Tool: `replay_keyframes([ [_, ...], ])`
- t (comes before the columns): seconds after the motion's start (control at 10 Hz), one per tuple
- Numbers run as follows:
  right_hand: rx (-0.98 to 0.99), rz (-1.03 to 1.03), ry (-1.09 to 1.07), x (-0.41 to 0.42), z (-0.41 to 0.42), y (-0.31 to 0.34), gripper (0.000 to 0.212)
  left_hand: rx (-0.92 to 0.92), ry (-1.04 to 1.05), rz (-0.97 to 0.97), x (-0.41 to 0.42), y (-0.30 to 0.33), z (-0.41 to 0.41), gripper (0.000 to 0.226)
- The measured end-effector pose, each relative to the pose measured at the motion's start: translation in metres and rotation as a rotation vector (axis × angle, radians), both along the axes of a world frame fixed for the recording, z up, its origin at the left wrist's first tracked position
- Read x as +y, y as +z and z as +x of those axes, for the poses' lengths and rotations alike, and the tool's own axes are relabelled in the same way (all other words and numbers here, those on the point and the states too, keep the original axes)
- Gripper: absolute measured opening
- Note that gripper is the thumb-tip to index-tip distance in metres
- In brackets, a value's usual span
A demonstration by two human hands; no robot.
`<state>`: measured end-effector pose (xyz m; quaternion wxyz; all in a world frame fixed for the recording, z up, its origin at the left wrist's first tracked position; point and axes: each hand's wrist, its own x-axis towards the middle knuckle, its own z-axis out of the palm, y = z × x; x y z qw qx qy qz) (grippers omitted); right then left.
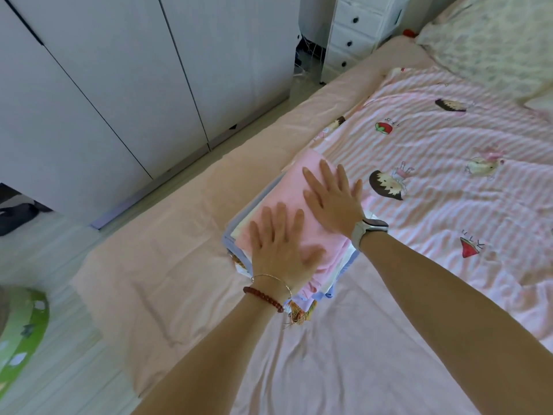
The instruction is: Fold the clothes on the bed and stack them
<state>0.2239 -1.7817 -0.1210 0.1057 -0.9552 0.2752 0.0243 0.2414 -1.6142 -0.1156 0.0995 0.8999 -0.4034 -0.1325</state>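
Two forearms reached over the bed [185, 295], whose sheet lay bare on the near side of one stack of folded clothes [278, 211]. Left hand [279, 247] and right hand [333, 197] lay flat, fingers spread, pressing its pink top piece. One striped quilt [449, 163] touched the stack's far side.

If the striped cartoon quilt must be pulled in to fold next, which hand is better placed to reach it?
The right hand. It lies flat on the far part of the pink folded garment, its fingers almost at the striped quilt. The left hand presses the near part of the stack, farther from the quilt.
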Motion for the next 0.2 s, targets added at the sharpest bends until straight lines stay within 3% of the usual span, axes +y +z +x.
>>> replay_keyframes([
  [0.2, 0.049, 0.175, -0.040, 0.001, 0.003, 0.011, 0.053, 0.036, 0.015, 0.059, -0.006, -0.019, 0.008, 0.093],
])
